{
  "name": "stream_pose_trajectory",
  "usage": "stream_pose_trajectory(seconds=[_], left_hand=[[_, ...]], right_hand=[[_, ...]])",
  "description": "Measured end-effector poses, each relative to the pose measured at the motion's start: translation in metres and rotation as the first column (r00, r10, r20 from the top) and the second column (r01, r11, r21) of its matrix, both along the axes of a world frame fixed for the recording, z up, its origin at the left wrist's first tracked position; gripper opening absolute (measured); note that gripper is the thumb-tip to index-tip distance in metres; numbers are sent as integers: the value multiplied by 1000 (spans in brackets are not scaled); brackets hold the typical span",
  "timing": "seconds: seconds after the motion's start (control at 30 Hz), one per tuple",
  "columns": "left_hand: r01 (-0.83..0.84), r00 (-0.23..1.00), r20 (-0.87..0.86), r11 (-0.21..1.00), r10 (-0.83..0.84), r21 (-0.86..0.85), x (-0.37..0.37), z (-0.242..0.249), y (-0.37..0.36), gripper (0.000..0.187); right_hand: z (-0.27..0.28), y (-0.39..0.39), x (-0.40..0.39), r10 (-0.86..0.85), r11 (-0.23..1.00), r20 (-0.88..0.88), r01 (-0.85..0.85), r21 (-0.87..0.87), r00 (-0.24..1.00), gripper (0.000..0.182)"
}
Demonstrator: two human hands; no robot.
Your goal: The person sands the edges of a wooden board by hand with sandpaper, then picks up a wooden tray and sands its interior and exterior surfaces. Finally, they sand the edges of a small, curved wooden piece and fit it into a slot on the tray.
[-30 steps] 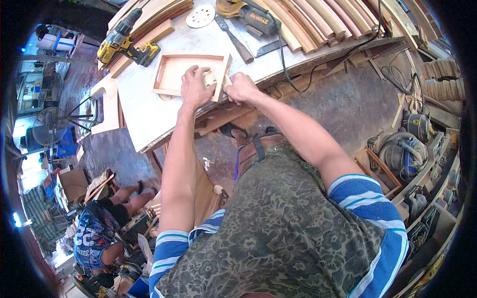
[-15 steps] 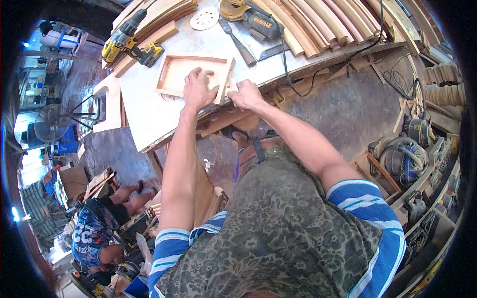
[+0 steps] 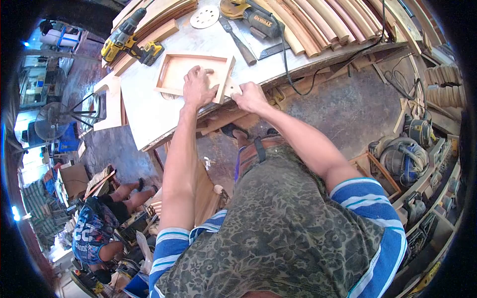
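Overlapping the tray (image 3: 173, 68), left fingers (image 3: 194, 72) spread; right fingers (image 3: 240, 93) clamp wood (image 3: 230, 87), a chisel (image 3: 242, 48) beyond.

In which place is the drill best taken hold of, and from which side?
Probably by the handle, from above on the worker's side: the drill lies on its side, leaving this narrower part exposed between its body and the battery.

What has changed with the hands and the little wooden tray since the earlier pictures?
The right hand has drawn back from the tray, rightward and toward the body, showing more of the pale piece at its fingers. The left hand stays on the tray; the drill and sander haven't moved.
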State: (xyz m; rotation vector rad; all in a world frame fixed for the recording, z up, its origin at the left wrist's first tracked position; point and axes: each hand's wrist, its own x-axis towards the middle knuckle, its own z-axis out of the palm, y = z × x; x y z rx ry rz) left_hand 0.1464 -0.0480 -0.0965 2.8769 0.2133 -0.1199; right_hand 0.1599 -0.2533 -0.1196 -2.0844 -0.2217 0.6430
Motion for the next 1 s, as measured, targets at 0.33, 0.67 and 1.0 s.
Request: stream_pose_trajectory(seconds=[0.33, 0.67, 1.0], left_hand=[[9, 1000, 30, 1000, -9, 8, 0, -7, 0, 59], [38, 996, 81, 999, -38, -6, -1, -8, 5, 51], [-3, 996, 94, 1000, 4, -12, -3, -4, -1, 48]], right_hand=[[-13, -12, -12, -58, 997, 83, 53, 61, 995, 34], [7, 15, 12, -87, 966, -312, 156, 204, 946, 28], [0, 22, -2, -171, 966, -147, 196, 170, 974, 26]])
